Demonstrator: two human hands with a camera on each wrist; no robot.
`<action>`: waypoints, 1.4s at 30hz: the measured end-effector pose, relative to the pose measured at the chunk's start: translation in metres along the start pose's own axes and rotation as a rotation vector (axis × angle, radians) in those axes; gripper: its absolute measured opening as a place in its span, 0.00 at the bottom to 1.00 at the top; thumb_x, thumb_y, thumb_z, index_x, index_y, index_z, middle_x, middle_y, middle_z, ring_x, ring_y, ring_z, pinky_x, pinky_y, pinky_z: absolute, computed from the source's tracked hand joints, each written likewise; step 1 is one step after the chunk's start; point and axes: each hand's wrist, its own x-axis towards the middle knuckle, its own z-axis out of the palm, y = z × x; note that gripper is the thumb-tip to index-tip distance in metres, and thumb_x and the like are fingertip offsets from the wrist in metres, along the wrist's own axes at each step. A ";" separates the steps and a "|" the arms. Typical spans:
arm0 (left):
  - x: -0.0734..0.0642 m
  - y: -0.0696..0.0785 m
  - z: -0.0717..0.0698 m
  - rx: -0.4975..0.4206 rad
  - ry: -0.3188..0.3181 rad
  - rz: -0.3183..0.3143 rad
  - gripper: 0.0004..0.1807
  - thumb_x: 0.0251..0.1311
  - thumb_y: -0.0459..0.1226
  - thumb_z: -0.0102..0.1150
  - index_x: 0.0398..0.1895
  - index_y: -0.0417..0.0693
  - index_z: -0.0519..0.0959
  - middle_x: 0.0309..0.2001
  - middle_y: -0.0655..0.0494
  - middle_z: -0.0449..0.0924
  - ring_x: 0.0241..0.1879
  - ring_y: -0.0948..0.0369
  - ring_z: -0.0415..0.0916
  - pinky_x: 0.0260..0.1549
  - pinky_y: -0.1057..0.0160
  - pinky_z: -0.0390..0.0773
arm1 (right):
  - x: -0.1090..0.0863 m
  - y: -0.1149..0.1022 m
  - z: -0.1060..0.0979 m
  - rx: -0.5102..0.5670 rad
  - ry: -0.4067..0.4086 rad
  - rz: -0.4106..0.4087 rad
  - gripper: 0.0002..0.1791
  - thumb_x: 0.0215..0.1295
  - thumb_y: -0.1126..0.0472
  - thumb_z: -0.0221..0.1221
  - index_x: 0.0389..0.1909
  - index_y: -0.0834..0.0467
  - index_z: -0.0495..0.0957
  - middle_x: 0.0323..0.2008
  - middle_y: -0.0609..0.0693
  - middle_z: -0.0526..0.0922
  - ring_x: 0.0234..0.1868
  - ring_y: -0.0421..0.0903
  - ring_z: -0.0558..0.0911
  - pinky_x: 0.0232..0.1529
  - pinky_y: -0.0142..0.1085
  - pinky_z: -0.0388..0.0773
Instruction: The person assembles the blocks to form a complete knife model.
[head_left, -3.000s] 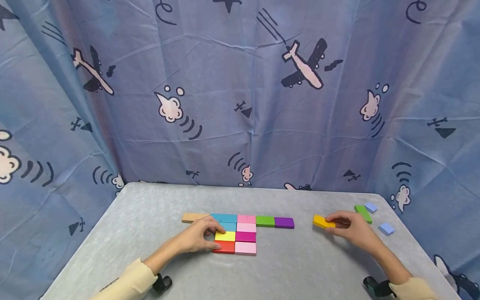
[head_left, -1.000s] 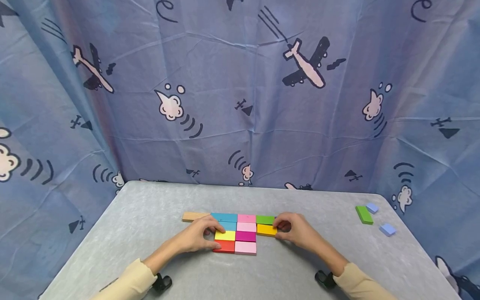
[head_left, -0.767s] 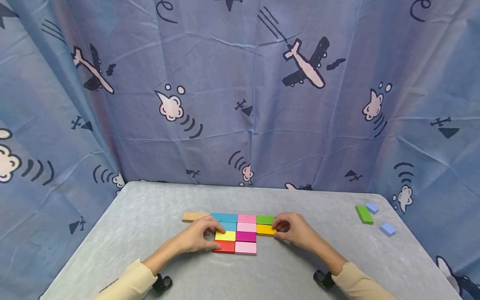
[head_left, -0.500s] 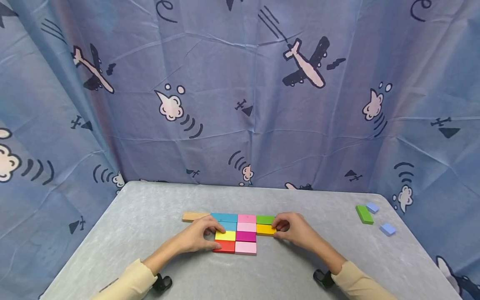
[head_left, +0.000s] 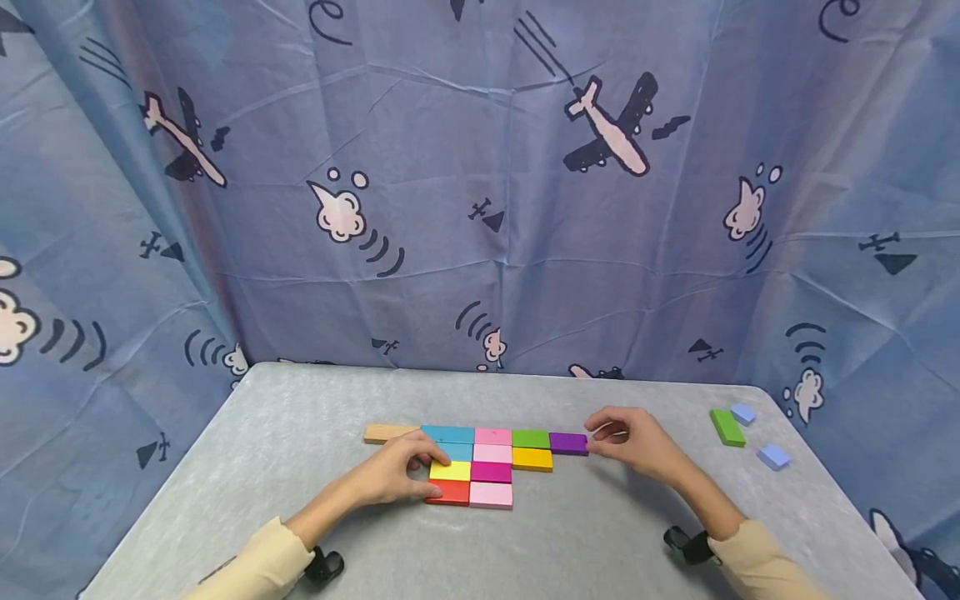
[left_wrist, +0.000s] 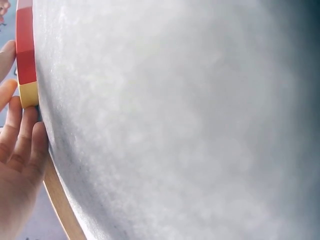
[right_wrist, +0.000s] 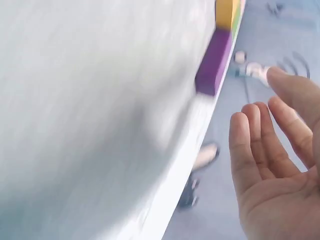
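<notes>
Flat coloured blocks lie side by side on the grey table. My left hand (head_left: 390, 473) rests at their left side in the head view, thumb at the red block (head_left: 450, 493) and a fingertip over the edge of the yellow block (head_left: 451, 472). In the left wrist view its fingers stretch along the ends of the blocks. An orange-yellow block (head_left: 532, 460) sits against the green block (head_left: 531, 439). My right hand (head_left: 636, 438), holding nothing, hovers right of the purple block (head_left: 568, 444) with fingers loosely bent. Part of a blue block (head_left: 459, 453) is hidden behind my left fingers.
Toward the table's right edge lie a loose green block (head_left: 727, 427) and two light-blue blocks, one behind (head_left: 743, 413) and one in front (head_left: 774, 457). A tan block (head_left: 384, 433) ends the back row at left. Patterned curtains (head_left: 450, 208) surround the table (head_left: 315, 400).
My right hand brought the orange-yellow block in from the right, set it below the green one, let go and moved back right, uncovering the purple block. My left hand stayed put.
</notes>
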 end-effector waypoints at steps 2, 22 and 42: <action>0.000 0.000 0.000 0.000 0.002 0.007 0.19 0.55 0.38 0.78 0.50 0.49 0.85 0.47 0.60 0.78 0.45 0.61 0.76 0.46 0.62 0.77 | -0.007 0.009 -0.014 -0.019 0.036 -0.001 0.13 0.63 0.66 0.70 0.46 0.67 0.83 0.43 0.59 0.84 0.41 0.51 0.84 0.44 0.40 0.82; -0.001 0.001 0.001 -0.019 0.000 0.005 0.19 0.55 0.39 0.78 0.50 0.50 0.85 0.47 0.61 0.78 0.46 0.58 0.76 0.47 0.61 0.77 | -0.069 0.098 -0.114 -0.324 0.336 0.401 0.36 0.61 0.47 0.73 0.55 0.74 0.77 0.51 0.72 0.78 0.52 0.72 0.78 0.44 0.59 0.79; -0.002 0.001 0.002 -0.018 -0.002 0.003 0.19 0.55 0.39 0.78 0.50 0.50 0.85 0.48 0.61 0.77 0.46 0.57 0.76 0.47 0.59 0.77 | -0.063 0.113 -0.119 -0.347 0.377 0.430 0.24 0.54 0.64 0.74 0.46 0.76 0.79 0.41 0.71 0.82 0.42 0.66 0.79 0.41 0.54 0.66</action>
